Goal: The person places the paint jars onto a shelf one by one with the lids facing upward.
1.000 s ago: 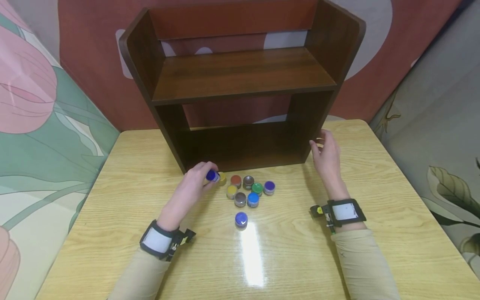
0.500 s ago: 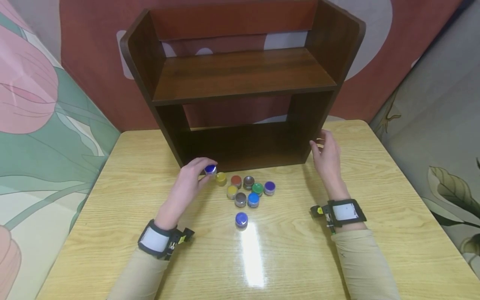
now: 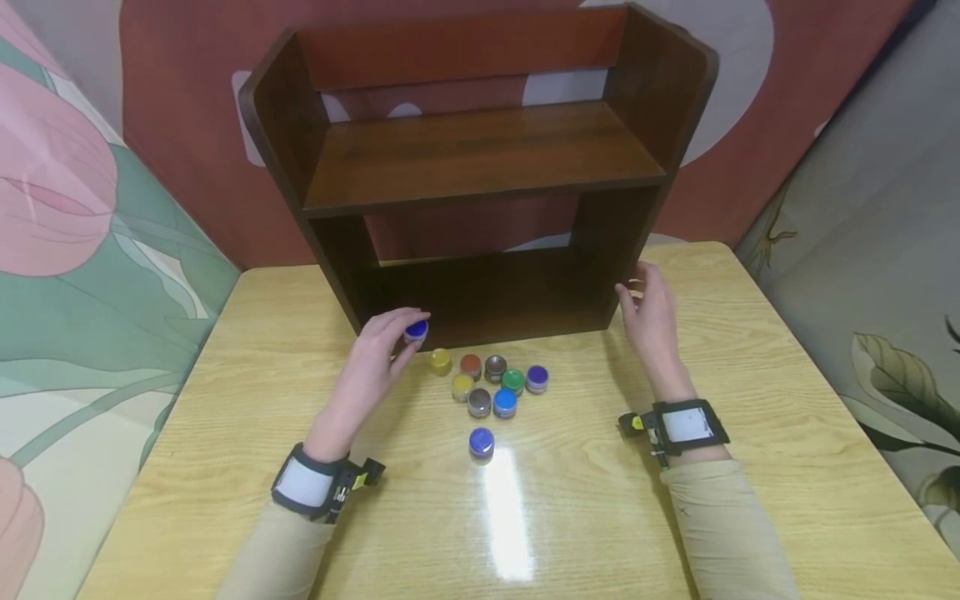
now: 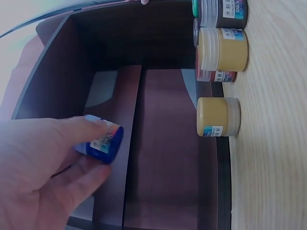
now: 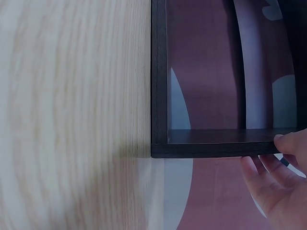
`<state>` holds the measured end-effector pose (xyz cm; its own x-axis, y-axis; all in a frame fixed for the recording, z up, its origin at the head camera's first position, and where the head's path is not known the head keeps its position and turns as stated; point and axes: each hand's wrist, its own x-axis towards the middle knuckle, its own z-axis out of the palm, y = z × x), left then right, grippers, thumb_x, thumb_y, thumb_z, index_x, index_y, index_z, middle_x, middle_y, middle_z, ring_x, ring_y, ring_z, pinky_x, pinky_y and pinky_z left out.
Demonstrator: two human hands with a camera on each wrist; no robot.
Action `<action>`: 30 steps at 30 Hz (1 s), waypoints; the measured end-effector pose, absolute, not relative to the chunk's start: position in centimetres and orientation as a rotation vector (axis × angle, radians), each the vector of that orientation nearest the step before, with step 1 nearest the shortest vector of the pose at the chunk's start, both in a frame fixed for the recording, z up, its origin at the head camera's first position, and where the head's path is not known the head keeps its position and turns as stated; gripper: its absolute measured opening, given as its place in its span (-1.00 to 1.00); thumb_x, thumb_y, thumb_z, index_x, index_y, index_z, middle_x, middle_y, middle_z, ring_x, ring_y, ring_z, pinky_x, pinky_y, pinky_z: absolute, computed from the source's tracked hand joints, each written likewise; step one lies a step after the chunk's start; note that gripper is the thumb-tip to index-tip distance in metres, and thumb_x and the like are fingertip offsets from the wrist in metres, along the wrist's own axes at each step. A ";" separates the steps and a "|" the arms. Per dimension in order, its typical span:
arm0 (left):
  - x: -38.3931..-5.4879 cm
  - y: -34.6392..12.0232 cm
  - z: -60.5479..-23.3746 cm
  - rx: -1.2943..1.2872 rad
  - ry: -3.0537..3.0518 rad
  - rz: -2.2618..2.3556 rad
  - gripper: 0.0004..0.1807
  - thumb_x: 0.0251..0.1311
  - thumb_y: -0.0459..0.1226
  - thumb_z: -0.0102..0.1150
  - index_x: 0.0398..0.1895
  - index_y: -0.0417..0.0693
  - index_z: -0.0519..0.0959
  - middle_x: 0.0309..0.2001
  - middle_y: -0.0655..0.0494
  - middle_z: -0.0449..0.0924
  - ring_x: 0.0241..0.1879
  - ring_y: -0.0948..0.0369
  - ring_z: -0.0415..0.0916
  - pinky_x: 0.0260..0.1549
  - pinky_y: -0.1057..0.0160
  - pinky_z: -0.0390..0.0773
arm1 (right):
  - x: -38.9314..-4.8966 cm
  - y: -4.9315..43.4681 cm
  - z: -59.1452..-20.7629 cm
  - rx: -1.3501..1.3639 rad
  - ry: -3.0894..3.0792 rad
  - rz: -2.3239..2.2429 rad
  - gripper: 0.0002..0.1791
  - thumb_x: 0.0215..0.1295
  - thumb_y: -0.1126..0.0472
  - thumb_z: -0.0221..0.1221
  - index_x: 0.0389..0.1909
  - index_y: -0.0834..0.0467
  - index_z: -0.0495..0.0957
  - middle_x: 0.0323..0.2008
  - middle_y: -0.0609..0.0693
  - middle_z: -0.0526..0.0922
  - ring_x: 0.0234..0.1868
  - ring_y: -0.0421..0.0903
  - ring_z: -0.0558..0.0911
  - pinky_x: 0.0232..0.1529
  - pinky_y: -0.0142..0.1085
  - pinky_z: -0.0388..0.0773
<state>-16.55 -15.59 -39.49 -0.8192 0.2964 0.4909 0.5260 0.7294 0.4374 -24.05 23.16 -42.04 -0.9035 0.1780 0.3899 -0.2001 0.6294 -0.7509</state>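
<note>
My left hand (image 3: 372,358) pinches a small blue paint jar (image 3: 416,331) between thumb and fingers, in front of the dark wooden shelf's lower left compartment. The left wrist view shows the jar (image 4: 103,142) tilted, its label facing out. A yellow paint jar (image 3: 440,361) stands on the table just right of this hand. My right hand (image 3: 651,321) holds the right side panel of the shelf (image 3: 487,154). In the right wrist view its thumb lies over the panel's front edge and its fingers (image 5: 271,177) are against the outer face.
Several paint jars stand close together before the shelf, among them green (image 3: 513,382), orange (image 3: 471,365), light blue (image 3: 505,403) and purple (image 3: 537,379). Another blue jar (image 3: 482,442) stands nearer on the wooden table (image 3: 600,517). Patterned cloth hangs behind and at both sides.
My left hand has lifted the blue jar slightly up and left, away from the yellow jar. My right hand keeps its place on the shelf's side. The head view has shifted a little.
</note>
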 end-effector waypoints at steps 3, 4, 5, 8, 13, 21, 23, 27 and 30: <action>-16.6 -15.6 -39.5 -0.624 -2.508 -0.831 -0.57 0.17 -0.41 0.37 0.12 -0.17 0.57 0.15 -0.11 0.63 0.19 -0.06 0.52 0.28 -0.04 0.51 | -24.1 23.1 -42.1 0.022 -2.422 1.193 -0.59 0.45 0.30 0.11 0.25 0.33 0.35 0.14 0.32 0.55 0.12 0.24 0.62 0.08 0.10 0.65; -16.6 -15.6 -39.5 -0.621 -2.498 -0.836 -0.58 0.15 -0.41 0.38 0.11 -0.17 0.57 0.14 -0.11 0.64 0.18 -0.06 0.53 0.27 -0.03 0.52 | -24.1 23.1 -42.1 0.022 -2.424 1.193 -0.59 0.45 0.31 0.11 0.25 0.33 0.35 0.15 0.32 0.55 0.12 0.24 0.62 0.08 0.10 0.64; -16.6 -15.6 -39.4 -0.619 -2.490 -0.840 -0.58 0.14 -0.41 0.39 0.09 -0.17 0.57 0.13 -0.11 0.64 0.17 -0.06 0.54 0.27 -0.03 0.52 | -24.1 23.1 -42.1 0.022 -2.425 1.193 -0.59 0.45 0.30 0.11 0.25 0.33 0.34 0.15 0.32 0.55 0.13 0.24 0.62 0.09 0.10 0.64; -16.5 -15.7 -39.3 -0.617 -2.480 -0.846 -0.61 0.15 -0.40 0.39 0.06 -0.15 0.58 0.10 -0.10 0.65 0.15 -0.05 0.55 0.24 -0.03 0.54 | -24.1 23.2 -42.0 0.020 -2.429 1.189 -0.58 0.45 0.31 0.11 0.25 0.33 0.34 0.15 0.32 0.55 0.13 0.24 0.62 0.09 0.11 0.64; -16.5 -15.8 -39.2 -0.615 -2.470 -0.850 -0.62 0.16 -0.39 0.38 0.06 -0.16 0.58 0.09 -0.09 0.66 0.14 -0.03 0.56 0.23 -0.02 0.56 | -24.0 23.2 -42.0 0.026 -2.430 1.193 -0.58 0.45 0.31 0.11 0.25 0.33 0.34 0.16 0.32 0.55 0.13 0.25 0.62 0.10 0.11 0.64; -16.2 -16.0 -38.9 -0.611 -2.455 -0.865 -0.63 0.21 -0.40 0.33 0.10 -0.14 0.58 0.19 -0.08 0.60 0.23 -0.01 0.53 0.27 0.00 0.53 | -24.0 23.4 -42.1 0.031 -2.438 1.191 -0.58 0.46 0.31 0.09 0.25 0.36 0.33 0.16 0.35 0.53 0.13 0.27 0.61 0.09 0.11 0.64; -16.2 -16.0 -38.9 -0.608 -2.453 -0.857 -0.64 0.23 -0.41 0.31 0.10 -0.13 0.58 0.21 -0.08 0.59 0.25 -0.01 0.52 0.29 -0.01 0.52 | -24.0 23.4 -42.2 0.032 -2.444 1.193 -0.58 0.47 0.31 0.08 0.26 0.36 0.33 0.17 0.35 0.53 0.14 0.28 0.60 0.09 0.11 0.64; -16.1 -16.0 -38.8 -0.604 -2.448 -0.842 -0.65 0.25 -0.40 0.28 0.11 -0.12 0.58 0.25 -0.06 0.57 0.28 0.00 0.50 0.31 0.00 0.50 | -24.0 23.4 -42.3 0.036 -2.441 1.202 -0.59 0.48 0.31 0.07 0.26 0.36 0.33 0.17 0.36 0.53 0.15 0.28 0.60 0.10 0.11 0.64; -16.1 -15.9 -38.6 -0.610 -2.427 -0.837 -0.65 0.24 -0.41 0.29 0.10 -0.13 0.58 0.25 -0.06 0.56 0.29 0.00 0.49 0.31 -0.01 0.49 | -24.0 23.4 -42.3 0.038 -2.434 1.200 -0.60 0.48 0.30 0.07 0.26 0.35 0.33 0.17 0.35 0.53 0.15 0.28 0.60 0.10 0.10 0.64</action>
<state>-16.05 -15.90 -38.63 -0.7759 0.2457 0.5811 0.5516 0.7112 0.4358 -24.04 23.38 -42.28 -0.9095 0.1597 0.3839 -0.2074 0.6261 -0.7517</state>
